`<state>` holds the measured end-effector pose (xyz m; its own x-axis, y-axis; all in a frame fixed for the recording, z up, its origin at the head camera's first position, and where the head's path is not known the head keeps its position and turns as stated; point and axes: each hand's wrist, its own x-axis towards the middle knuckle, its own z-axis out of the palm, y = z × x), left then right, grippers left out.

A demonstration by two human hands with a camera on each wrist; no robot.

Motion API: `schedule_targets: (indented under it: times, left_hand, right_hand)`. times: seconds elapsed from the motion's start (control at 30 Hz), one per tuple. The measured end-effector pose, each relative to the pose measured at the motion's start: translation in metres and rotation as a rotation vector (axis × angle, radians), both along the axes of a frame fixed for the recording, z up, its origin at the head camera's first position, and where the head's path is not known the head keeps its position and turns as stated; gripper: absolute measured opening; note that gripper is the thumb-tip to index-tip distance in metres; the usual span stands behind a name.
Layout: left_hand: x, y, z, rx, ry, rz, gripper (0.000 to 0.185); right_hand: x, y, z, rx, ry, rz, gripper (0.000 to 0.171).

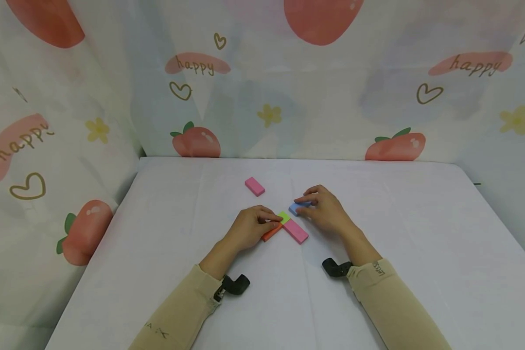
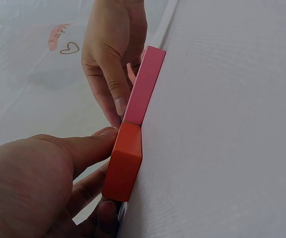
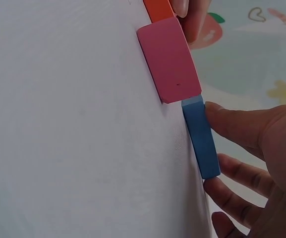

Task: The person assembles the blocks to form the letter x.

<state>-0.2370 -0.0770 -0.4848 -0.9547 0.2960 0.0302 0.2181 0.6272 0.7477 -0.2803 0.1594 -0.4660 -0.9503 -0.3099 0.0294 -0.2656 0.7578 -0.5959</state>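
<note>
Nearest the camera are two beige sleeves, reaching from the near edge of the counter (image 1: 420,233), the largest thing here, draped in smooth, matte white cloth. At its middle a cluster of flat rectangular blocks, hard-edged and plain-coloured, looks partly laid: a pink block (image 1: 295,231) lies flat, its end touching an orange block (image 2: 124,161), with a green block (image 1: 284,217) just beside them. The left hand (image 1: 250,227) has its grip pinched on the orange block, thumb and fingers curled round it. The right hand (image 1: 325,210) pinches a blue block (image 3: 201,136) against the pink block's far end. A second pink block (image 1: 254,186) lies apart toward the far edge, seemingly not yet joined.
</note>
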Motion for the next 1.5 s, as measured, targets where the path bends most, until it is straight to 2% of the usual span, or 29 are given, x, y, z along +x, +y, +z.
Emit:
schedule_targets:
  times: [0.93,1.5]
  left_hand:
    - [0.0009,0.0011,-0.001,0.004,0.008,-0.003,0.016]
    - [0.0012,0.0015,0.0,0.0,-0.007,0.011,0.015]
  right_hand:
    - [0.005,-0.0054,0.0024,-0.023,-0.061,0.0,0.027]
    - [0.0076,-0.0077,0.0017,-0.031,-0.045,0.026,0.025]
